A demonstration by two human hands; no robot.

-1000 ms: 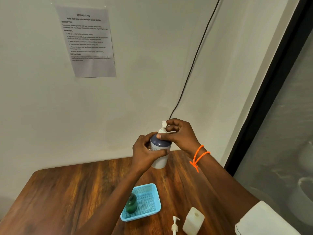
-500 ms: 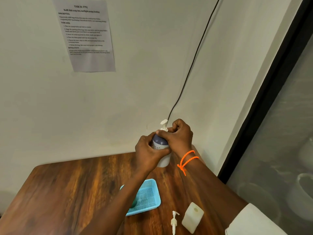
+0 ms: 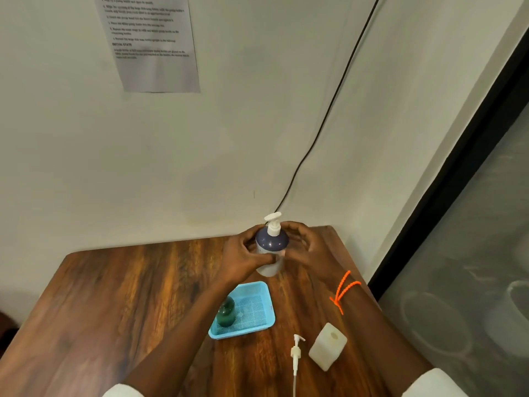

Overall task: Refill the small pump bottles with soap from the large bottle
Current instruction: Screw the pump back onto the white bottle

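3 bottles (image 3: 271,247), 1 basket (image 3: 257,290)

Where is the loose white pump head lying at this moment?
In the head view the loose pump head lies on the wooden table, near its front edge, just left of the open white square bottle and below the blue basket.

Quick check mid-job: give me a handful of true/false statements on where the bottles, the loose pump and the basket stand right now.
1. Both hands hold the dark-topped pump bottle. True: left hand, right hand.
2. The green bottle lies on bare table. False: it sits in the blue basket.
3. The square white bottle has its pump on. False: its mouth is open; the loose pump lies beside it.
4. The held bottle's pump head is in place. True.
5. The basket is nearer the camera than the held bottle. True.
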